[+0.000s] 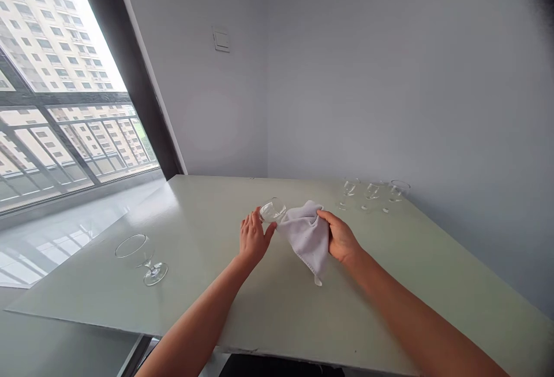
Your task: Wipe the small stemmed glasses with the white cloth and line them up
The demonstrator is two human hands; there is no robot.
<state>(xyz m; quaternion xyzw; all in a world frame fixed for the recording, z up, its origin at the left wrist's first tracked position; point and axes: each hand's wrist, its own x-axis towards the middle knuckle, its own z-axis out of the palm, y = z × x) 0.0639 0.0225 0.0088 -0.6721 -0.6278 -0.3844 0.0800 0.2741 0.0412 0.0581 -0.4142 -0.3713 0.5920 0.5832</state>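
Observation:
Over the middle of the table, my left hand (254, 235) is closed around a stemmed glass (272, 211), tilted with its bowl toward the right. Its stem and foot are mostly hidden by my fingers. My right hand (340, 237) pinches a pale lilac-white cloth (305, 232), which hangs down in folds. The cloth's left edge meets the rim of the glass; whether it reaches inside I cannot tell. A second stemmed glass (154, 273) stands on the table to the left of my left arm.
Three more stemmed glasses stand in a row at the back right, among them one (371, 192) in the middle. The pale glossy table (208, 209) reaches to grey walls (346, 77). On the left is a large window (78, 134).

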